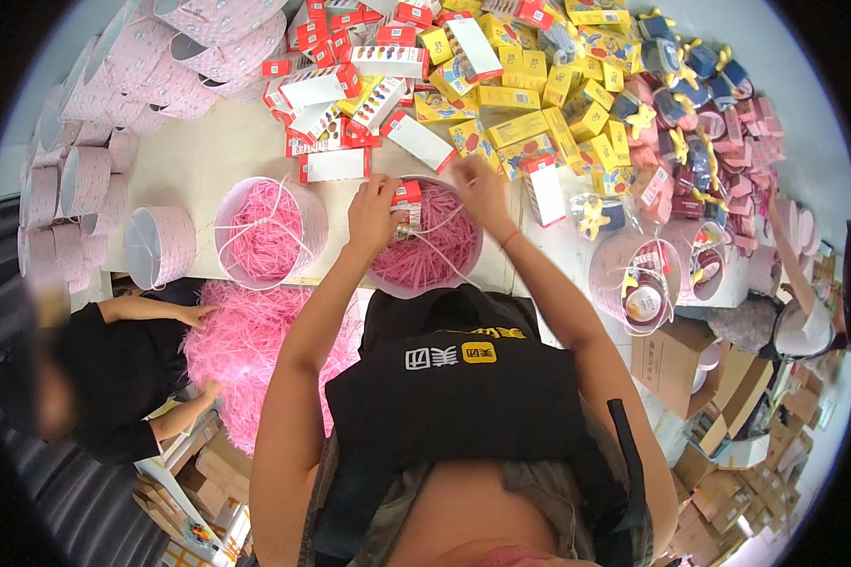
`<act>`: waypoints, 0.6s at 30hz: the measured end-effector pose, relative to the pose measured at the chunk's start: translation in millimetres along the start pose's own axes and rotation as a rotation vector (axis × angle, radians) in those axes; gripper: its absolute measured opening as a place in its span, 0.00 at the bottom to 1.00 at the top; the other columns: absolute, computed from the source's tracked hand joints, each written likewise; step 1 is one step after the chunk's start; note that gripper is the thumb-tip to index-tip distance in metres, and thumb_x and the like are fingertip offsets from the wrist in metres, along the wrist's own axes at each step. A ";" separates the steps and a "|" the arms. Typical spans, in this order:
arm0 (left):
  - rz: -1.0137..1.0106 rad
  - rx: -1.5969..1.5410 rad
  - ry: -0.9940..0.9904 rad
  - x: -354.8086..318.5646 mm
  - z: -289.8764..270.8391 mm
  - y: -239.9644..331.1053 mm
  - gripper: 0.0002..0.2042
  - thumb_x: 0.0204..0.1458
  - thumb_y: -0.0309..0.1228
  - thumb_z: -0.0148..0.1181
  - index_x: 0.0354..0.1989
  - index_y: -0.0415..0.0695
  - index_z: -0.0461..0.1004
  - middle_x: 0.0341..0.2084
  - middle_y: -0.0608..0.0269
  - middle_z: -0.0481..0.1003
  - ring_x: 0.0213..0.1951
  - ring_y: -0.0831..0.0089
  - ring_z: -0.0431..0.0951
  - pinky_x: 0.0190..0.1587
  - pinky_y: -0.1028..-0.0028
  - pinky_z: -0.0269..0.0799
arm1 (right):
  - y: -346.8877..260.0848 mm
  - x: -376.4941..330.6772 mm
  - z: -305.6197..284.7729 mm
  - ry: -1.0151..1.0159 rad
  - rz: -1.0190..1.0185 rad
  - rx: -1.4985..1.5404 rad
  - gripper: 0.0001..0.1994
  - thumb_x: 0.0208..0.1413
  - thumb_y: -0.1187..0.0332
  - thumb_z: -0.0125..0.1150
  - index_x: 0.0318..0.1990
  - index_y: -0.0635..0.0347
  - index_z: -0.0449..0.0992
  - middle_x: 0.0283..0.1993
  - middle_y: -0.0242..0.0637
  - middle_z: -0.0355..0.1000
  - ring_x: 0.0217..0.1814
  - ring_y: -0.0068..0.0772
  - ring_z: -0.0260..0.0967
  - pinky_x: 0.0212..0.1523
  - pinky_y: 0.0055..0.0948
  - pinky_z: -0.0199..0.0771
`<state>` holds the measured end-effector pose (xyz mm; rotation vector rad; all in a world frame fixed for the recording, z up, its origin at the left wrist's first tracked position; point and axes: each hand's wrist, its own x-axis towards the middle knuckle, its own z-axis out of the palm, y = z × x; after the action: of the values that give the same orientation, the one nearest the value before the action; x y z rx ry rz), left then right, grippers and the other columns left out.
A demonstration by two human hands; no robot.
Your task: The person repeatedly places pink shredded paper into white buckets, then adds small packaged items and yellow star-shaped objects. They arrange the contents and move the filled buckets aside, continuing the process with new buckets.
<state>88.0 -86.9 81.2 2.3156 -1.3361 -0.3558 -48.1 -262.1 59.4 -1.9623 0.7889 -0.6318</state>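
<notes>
In front of me stands a round pink tub [477,255] filled with pink shredded paper [430,250], its white cord lying across the filling. My left hand [376,215] is closed on a small red-and-white box [408,197] at the tub's left inner side. Over the tub's far right rim is my right hand [485,196], near the yellow boxes; its fingers are smeared by motion, so their grip does not show. Just beyond the tub lies a longer red-and-white box [418,142]. To the left sits another tub [310,231] with pink shreds and a white cord.
Red-and-white boxes [336,165] and yellow boxes [529,128] heap across the table. Bagged plush items [686,71] pile up far right, above filled tubs [615,260]. Empty tubs [85,180] stack at left. A co-worker's hands [199,317] touch a shred heap [246,350].
</notes>
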 end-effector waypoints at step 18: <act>-0.011 -0.038 0.027 -5.3 -5.2 -6.3 0.31 0.37 0.33 0.73 0.54 0.49 0.71 0.51 0.63 0.69 0.51 0.59 0.72 0.48 0.63 0.74 | -2.0 68.0 -54.3 -0.133 0.044 0.190 0.48 0.39 0.56 0.67 0.69 0.65 0.54 0.64 0.52 0.63 0.68 0.51 0.58 0.68 0.51 0.55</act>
<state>92.3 -78.3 82.6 2.2891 -1.2925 -0.3491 -39.9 -341.4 94.4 -1.7893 0.6634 -0.5243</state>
